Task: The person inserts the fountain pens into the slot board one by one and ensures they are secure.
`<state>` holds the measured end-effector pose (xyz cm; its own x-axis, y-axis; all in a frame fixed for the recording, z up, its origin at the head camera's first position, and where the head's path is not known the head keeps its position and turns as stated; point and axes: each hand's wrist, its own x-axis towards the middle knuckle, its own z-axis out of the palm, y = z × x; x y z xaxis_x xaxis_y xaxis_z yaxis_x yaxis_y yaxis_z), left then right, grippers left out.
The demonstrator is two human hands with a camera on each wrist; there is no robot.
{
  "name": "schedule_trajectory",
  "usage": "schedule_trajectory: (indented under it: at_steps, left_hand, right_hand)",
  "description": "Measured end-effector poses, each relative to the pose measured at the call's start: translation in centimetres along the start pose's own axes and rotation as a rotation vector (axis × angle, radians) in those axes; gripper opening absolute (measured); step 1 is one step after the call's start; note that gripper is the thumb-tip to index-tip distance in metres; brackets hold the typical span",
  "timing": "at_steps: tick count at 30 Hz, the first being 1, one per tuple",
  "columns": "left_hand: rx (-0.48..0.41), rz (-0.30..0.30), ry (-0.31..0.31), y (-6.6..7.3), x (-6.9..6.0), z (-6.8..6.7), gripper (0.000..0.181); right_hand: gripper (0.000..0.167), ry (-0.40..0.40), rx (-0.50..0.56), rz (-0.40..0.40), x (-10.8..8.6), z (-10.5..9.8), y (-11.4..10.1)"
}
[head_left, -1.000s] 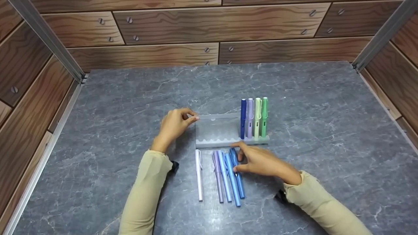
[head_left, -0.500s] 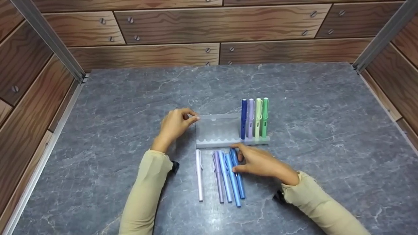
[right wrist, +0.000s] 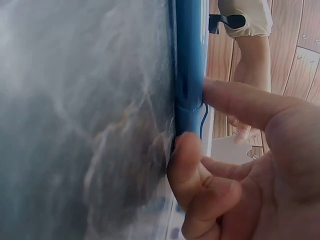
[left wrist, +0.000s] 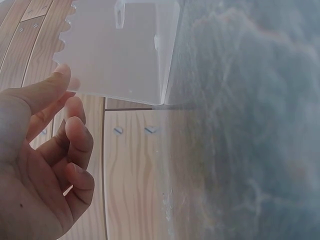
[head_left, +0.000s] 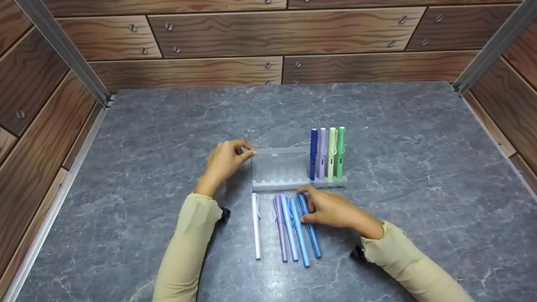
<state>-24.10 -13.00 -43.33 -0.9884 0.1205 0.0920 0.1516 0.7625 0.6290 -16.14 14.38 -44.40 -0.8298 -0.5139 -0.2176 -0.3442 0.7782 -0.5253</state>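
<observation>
My left hand pinches the upper left corner of a clear plastic pen stand. In the left wrist view, thumb and forefinger hold the edge of the stand, while the other fingers curl loosely. Just in front of the stand, my right hand grips a dark blue pen near its upper end. The right wrist view shows the thumb on one side of that pen and fingertips on the other. Left of it lie a light blue pen, another blue pen and a purple pen.
A pale lilac pen lies apart at the left. Upright in the stand's right end are a navy pen, a lavender pen, a pale yellow-green pen and a green pen. Wood-patterned walls surround the grey marbled table.
The dark blue pen's lower end has swung right, away from the light blue pen, with my right hand still at its upper part. My left hand stays on the stand's corner.
</observation>
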Motion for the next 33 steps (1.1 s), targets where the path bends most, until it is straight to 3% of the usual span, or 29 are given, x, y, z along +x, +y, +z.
schedule_trajectory:
  at_steps: [5, 12, 21, 28, 33]
  left_hand:
    - [-0.004, 0.003, 0.004, 0.0, -0.1, 0.0, 0.021]
    - [-0.014, 0.014, 0.007, -0.1, -0.1, 0.1, 0.022]
    - [-0.022, 0.016, 0.004, -0.1, 0.0, 0.0, 0.020]
    - [-0.017, 0.006, -0.005, -0.1, 0.0, 0.0, 0.021]
    - [-0.014, 0.007, -0.003, -0.1, 0.0, 0.1, 0.021]
  right_hand:
    - [0.064, 0.031, -0.054, 0.052, 0.1, 0.2, -0.6]
    - [0.062, 0.046, -0.080, 0.055, 0.2, 0.1, -0.6]
    - [0.061, 0.005, -0.010, -0.009, -0.1, -0.4, -0.2]
    - [0.060, -0.030, 0.102, -0.073, -0.7, -1.2, 0.0]
    - [0.062, -0.005, 0.144, -0.086, -1.0, -2.1, -0.4]
